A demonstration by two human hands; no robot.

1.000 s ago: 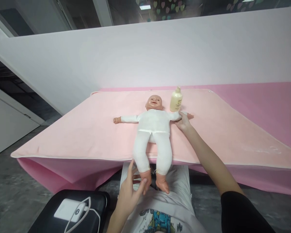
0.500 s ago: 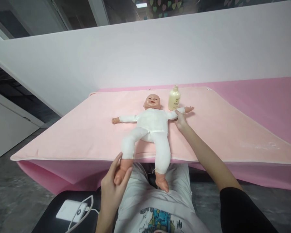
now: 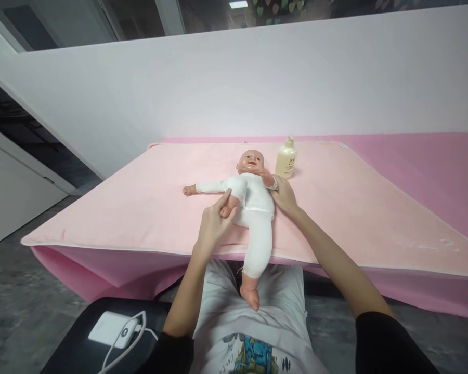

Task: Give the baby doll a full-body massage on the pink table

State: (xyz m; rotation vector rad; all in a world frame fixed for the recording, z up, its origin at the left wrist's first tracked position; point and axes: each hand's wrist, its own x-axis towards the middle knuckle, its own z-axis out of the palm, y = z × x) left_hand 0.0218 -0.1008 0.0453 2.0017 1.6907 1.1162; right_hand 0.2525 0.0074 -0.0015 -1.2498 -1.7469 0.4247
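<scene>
A baby doll (image 3: 259, 200) with a white cloth body and plastic head, hands and feet lies on its back on a pink mat (image 3: 148, 208). My left hand (image 3: 214, 221) is closed around the foot of the doll's leg on the left, which is bent up over the belly. My right hand (image 3: 284, 195) grips the doll's arm on the right, folded in across the chest toward the chin. The doll's other arm lies stretched out to the left. Its other leg hangs over the table's front edge above my lap.
A pale yellow pump bottle (image 3: 286, 159) stands just behind my right hand. A white wall (image 3: 234, 88) rises behind the table. At the lower left, a white power bank (image 3: 113, 329) with a cable (image 3: 130, 348) lies on a black seat (image 3: 74, 337).
My left hand has pushed the doll's foot up and away from me, bending the leg over the belly. My right hand has brought the doll's arm inward from its outstretched position.
</scene>
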